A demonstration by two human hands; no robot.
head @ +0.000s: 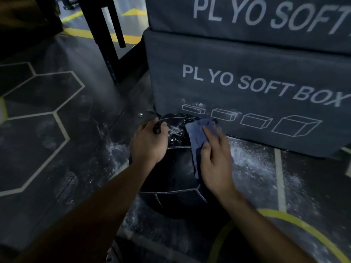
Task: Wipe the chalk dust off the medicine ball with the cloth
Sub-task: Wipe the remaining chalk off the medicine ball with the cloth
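- Covering the whole lower view: dark rubber gym floor (47,149), marked with pale hexagon outlines at left, yellow lines at top and a yellow arc at bottom right, dusted with white chalk around the ball.
- Stacked at upper right: two grey plyo soft boxes, the lower plyo box (247,92) printed "PL YO SOFT BOX" above four box outlines, chalk smudges over the first two outlines; the upper plyo box (247,19) resting on top of it.
- Standing at top centre, left of the boxes: black metal rack legs (102,35).
- Sitting on the floor just in front of the lower box, between both forearms: black medicine ball (176,177) with pale seams, white chalk streaks on its far upper part between the two hands.
- Draped over the ball's upper right side: blue cloth (197,137), crumpled.
- Pressing flat on the cloth, fingers extended: right hand (214,158).
- Curled closed around a dark grip at the ball's upper left: left hand (150,143).
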